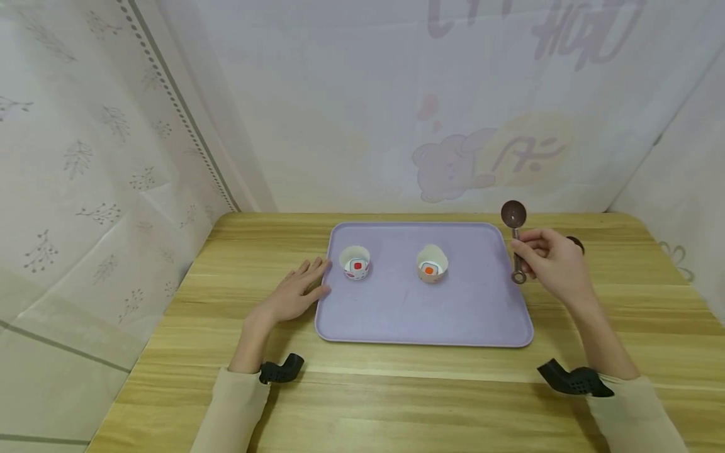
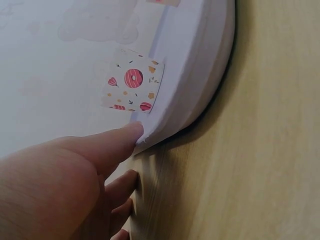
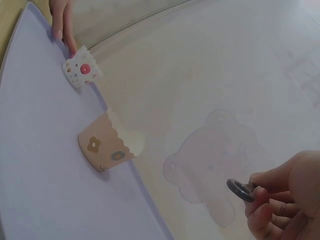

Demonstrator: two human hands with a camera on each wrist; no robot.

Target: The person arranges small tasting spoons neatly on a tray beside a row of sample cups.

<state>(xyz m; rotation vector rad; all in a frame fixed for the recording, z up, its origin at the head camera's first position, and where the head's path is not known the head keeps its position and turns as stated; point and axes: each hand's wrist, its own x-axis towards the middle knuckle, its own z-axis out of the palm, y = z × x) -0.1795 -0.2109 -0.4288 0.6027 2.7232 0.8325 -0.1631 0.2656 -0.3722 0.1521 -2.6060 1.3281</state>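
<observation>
My right hand (image 1: 557, 264) pinches the handle of a brown measuring spoon (image 1: 513, 214) at the right side of the tray. The bowl is up and the ring end (image 3: 238, 190) points down. My left hand (image 1: 291, 292) rests at the left edge of a lilac tray (image 1: 385, 314), fingers extended, the thumb on the rim. Two paper baking cups stand on the tray: a white doughnut-print one (image 1: 355, 272) near the left hand, and a tan flower-print one (image 1: 433, 277) in the middle. A red spot shows inside the white cup, an orange spot inside the tan one.
Behind my right hand, a dark round end (image 1: 576, 244) of another object sticks out, mostly hidden. The tray lies on a wood-grain table (image 1: 396, 402). Printed cloth (image 1: 340, 126) hangs along the back and both sides. A black mount (image 1: 283, 369) sits at each wrist.
</observation>
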